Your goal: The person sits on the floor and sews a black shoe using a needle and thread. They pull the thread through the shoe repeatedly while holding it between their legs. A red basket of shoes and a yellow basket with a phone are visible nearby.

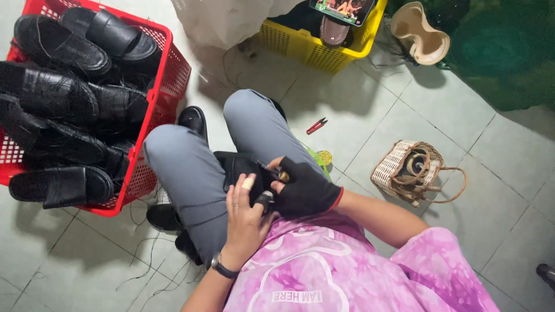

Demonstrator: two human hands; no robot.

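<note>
A black shoe lies on my lap between my grey-trousered knees. My left hand, bare with a bandaged index finger and a wristwatch, grips the shoe's near end. My right hand wears a black fingerless glove and pinches a small brass-coloured tool against the shoe's edge. Both hands touch each other over the shoe. Part of the shoe is hidden under my hands.
A red basket full of black shoes stands to the left. A yellow basket sits ahead, a wicker basket to the right. Red snips lie on the tiled floor. More black shoes rest under my legs, with loose threads.
</note>
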